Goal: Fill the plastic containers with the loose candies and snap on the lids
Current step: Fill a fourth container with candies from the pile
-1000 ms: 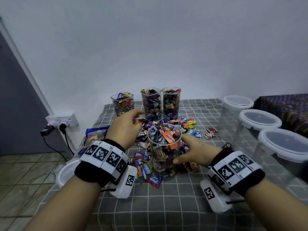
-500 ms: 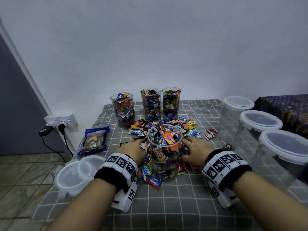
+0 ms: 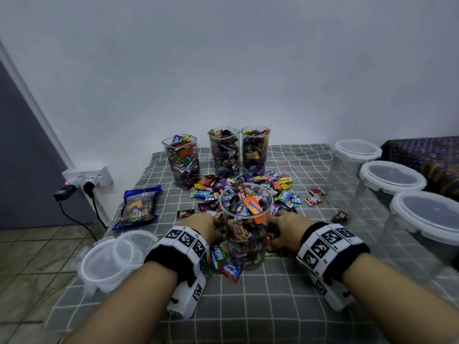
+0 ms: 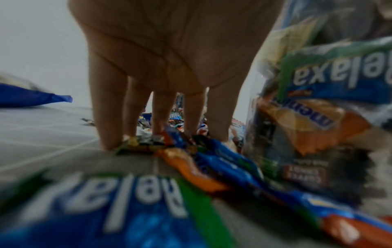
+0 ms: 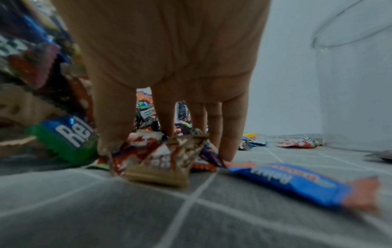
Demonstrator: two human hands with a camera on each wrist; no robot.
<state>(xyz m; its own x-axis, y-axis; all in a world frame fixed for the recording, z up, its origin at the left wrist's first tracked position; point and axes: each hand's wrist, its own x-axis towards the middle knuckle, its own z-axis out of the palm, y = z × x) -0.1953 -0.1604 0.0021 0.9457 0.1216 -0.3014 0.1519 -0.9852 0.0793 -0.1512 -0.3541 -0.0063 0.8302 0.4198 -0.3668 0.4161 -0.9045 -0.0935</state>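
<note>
since a second ago our left hand (image 3: 207,225) has come back from the far jars to the loose candies (image 3: 250,187). fingers (image 4: 106,117) of both hands point straight down, tips pressing wrappers, gripping nothing. our right hand (image 3: 289,228) flanks the full container (image 3: 244,227) at frame centre; lids (image 3: 111,259) lie lower left.

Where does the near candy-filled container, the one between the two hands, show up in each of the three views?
Head: the near container stands centre frame, between the left hand and right hand.
Left wrist: its clear wall fills the right side, blurred.
Right wrist: it fills the left edge, blurred.
Shared landmark: the grey checked cloth beneath it, seen in all three.
</note>
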